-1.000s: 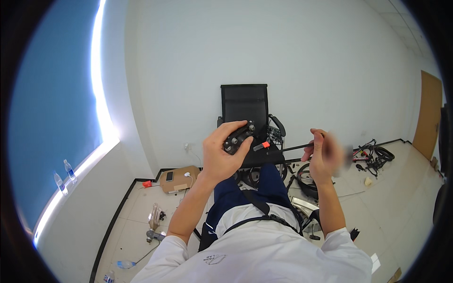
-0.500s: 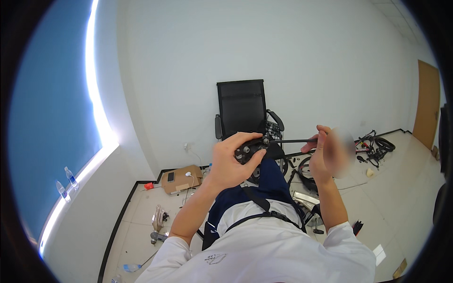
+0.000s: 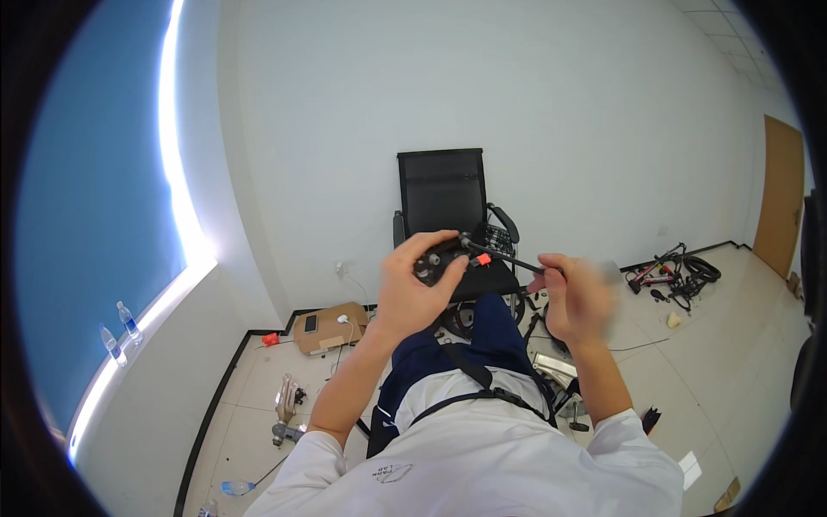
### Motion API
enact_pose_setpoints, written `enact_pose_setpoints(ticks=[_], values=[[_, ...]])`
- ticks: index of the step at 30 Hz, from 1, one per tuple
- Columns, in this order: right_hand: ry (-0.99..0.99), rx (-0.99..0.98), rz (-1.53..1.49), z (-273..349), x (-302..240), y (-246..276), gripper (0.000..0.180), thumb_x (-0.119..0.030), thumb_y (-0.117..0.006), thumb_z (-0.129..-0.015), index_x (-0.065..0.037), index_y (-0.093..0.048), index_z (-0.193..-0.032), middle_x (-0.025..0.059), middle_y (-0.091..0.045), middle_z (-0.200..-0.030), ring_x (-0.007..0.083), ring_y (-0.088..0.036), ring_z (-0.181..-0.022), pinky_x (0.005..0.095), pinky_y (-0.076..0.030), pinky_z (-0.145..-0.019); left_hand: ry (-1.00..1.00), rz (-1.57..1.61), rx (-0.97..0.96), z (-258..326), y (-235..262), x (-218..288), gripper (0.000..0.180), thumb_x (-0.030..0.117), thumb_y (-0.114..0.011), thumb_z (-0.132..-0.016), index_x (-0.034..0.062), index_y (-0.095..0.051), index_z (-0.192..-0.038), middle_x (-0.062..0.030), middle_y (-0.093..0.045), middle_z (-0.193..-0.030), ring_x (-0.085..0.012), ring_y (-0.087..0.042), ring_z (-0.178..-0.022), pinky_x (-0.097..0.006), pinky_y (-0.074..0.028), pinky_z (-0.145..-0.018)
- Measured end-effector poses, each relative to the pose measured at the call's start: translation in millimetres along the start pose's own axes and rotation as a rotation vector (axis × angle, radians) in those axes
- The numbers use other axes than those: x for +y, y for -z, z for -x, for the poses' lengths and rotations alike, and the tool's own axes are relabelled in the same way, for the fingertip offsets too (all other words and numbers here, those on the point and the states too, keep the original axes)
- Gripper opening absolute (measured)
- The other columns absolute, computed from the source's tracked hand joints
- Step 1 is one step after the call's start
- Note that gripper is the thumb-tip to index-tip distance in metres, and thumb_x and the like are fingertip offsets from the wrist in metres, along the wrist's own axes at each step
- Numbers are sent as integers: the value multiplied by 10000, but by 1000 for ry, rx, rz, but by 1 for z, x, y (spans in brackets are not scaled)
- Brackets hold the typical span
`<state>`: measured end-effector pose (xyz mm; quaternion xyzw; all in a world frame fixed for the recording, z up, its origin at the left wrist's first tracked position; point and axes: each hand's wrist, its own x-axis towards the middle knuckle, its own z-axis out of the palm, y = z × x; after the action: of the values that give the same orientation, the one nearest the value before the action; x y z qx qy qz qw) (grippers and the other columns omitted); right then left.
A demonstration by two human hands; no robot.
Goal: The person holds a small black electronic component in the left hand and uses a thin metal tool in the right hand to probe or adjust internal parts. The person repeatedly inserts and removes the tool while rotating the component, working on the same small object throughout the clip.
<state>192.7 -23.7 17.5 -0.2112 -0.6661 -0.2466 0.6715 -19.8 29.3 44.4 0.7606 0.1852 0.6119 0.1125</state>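
Holding: the left hand [image 3: 413,289] was clenched around a small black mechanical part [image 3: 438,258], raised in front of the chest, thumb over its near face.
Tool: a thin dark rod-like driver [image 3: 508,258] with a red-orange collar [image 3: 480,258] near its tip ran from the right hand [image 3: 573,297] across to the part; the tip met the part's right side.
Right hand: it grasped the driver's handle end, fingers curled; the hand was blurred, so the exact grip could not be told.
Step in hand: judging by the tip seated against the part, a fastener on it was being worked, tightening or loosening unclear.
Next move calls for: keeping the left hand steady and the tool in line with the part while the right hand turned, as a judgement only.
Position: both hands sat above the lap, in front of a black mesh office chair [image 3: 441,194] at the white wall.
Floor: a cardboard box [image 3: 329,327] lay by the wall's foot at left, bicycle parts [image 3: 676,271] toward the right edge, two water bottles [image 3: 121,332] on the window ledge.
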Motion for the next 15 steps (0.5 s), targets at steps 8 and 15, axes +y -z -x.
enact_pose_setpoints(ticks=[8, 15], values=[[-682, -125, -1079, 1, 3, -6, 255, -114, -516, -975, 108, -641, -972, 223, -666, -801, 254, -682, -593, 276, -543, -575, -154, -73, 127, -6, 7, 2, 287, -7, -704, -795, -25, -662, -1078, -105, -677, -983, -150, -649, -896, -264, -501, -806], [-928, -143, -1655, -2, 18, -5, 254, -150, -499, -995, 71, -576, -1093, 225, -668, -819, 272, -681, -601, 328, -574, -581, -212, -100, 198, -6, 7, -5, 295, -4, -710, -792, -23, -662, -1082, -114, -675, -987, -163, -653, -899, -273, -505, -811]])
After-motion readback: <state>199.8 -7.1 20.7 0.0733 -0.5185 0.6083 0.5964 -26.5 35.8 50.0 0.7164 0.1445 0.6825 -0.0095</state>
